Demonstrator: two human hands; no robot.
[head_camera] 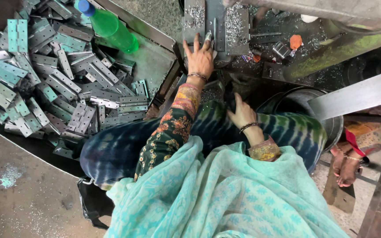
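Reaching forward, we press our left hand (200, 55), fingers spread flat, on a metal plate (195, 17) lying directly ahead, its long axis pointing away from us. Our right hand (240, 112) rests loosely curled on our lap, holding nothing. One green bottle (109, 26) lies beside an uncountable heap of hinges (54, 75) to the left.

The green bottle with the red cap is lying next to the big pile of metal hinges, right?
Not quite: the head view shows the green bottle has a blue cap, not a red one. It does lie beside the big pile of metal hinges.
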